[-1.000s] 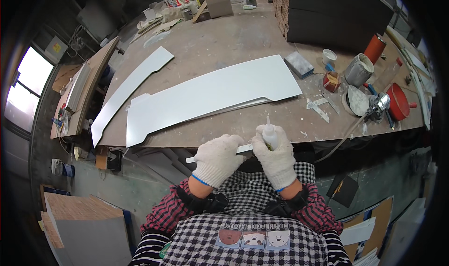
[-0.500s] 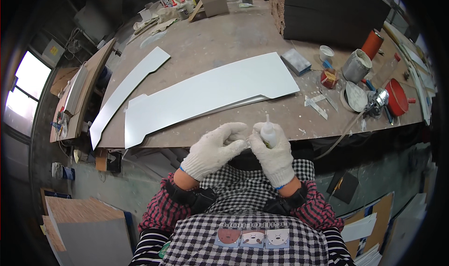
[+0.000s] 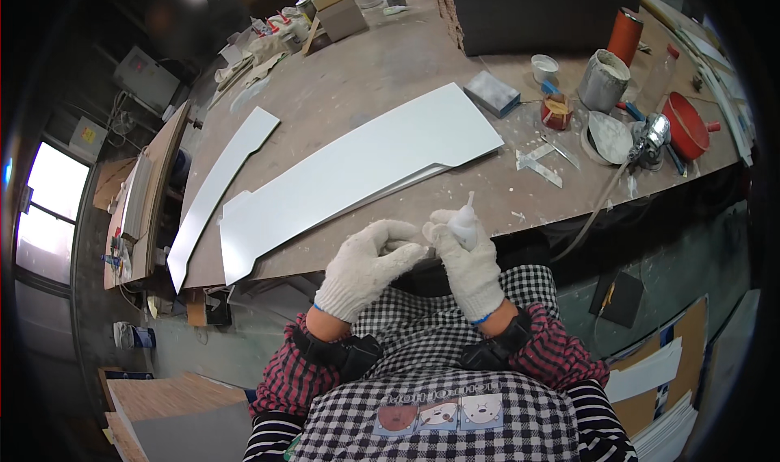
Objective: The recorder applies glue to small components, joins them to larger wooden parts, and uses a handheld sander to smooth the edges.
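Observation:
My right hand point(image 3: 474, 273), in a white knit glove, is wrapped round a small whitish squeeze bottle point(image 3: 464, 225) with a thin nozzle pointing up. Close beside it, my gloved left hand point(image 3: 359, 268) has its fingers curled and pinched together; what they hold, if anything, is too small to make out. Both hands are in front of the table's near edge, above my lap. Just beyond them lies a wide, glossy white curved panel point(image 3: 366, 173) with notched ends, and the edge of another piece shows beneath it. A narrower white curved strip point(image 3: 218, 187) lies to its left.
On the table's point(image 3: 341, 80) right stand a sanding block point(image 3: 491, 93), a red tape roll point(image 3: 556, 111), a grey can point(image 3: 604, 80), an orange cylinder point(image 3: 625, 37), a red pan point(image 3: 687, 137) and a hosed metal tool point(image 3: 650, 141). A cardboard box point(image 3: 341, 15) and several bottles stand far back.
The view has turned slightly, so the table and panels appear shifted and tilted. Both hands stay close together, and the bottle is still in my right hand, its nozzle leaning a little more to the right.

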